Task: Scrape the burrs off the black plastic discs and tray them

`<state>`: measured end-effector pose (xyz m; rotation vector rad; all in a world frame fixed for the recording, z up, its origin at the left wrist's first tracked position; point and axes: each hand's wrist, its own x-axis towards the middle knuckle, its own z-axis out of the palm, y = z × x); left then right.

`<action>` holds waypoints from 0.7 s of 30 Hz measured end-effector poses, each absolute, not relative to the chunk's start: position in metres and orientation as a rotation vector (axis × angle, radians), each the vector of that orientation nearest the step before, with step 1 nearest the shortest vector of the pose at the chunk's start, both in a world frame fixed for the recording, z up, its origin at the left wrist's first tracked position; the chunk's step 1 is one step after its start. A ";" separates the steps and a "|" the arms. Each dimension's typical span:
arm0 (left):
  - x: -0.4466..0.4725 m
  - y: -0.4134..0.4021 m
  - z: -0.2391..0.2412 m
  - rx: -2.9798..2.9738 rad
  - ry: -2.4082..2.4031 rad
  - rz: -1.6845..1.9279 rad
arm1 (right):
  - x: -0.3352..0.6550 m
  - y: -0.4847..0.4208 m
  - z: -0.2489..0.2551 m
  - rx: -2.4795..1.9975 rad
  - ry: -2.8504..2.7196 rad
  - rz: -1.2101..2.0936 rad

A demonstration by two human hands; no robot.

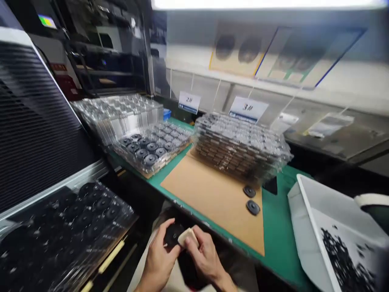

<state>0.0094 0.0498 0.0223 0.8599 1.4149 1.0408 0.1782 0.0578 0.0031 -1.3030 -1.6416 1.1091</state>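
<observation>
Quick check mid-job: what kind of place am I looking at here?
Likely a factory assembly or inspection bench: stacked clear trays of black round parts, numbered station tags, a green work mat.

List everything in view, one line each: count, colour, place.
held disc: one, black, between both hands
beige pad: one, beige, against the held disc
loose discs: two, black, on the cardboard sheet
cardboard sheet: one, brown, on the mat
mat: one, green, under the sheet
tray stack: one, clear, behind the loose discs
part-filled tray: one, clear, left of that stack
rear trays: one stack, clear, rear left
near tray: one, clear, bottom left
bin: one, white, far right
label cards: two, white, rear
left hand: one, holds the held disc
right hand: one, holds the beige pad
</observation>
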 end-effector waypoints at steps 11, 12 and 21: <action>-0.009 0.012 0.041 0.991 0.916 0.829 | 0.174 -0.005 0.033 -1.203 -0.840 1.686; -0.009 0.009 0.041 0.982 0.896 0.839 | 0.174 -0.007 0.038 -1.169 -0.859 1.681; -0.007 -0.005 0.044 0.774 0.764 1.125 | 0.186 -0.024 0.089 -1.370 -1.839 0.917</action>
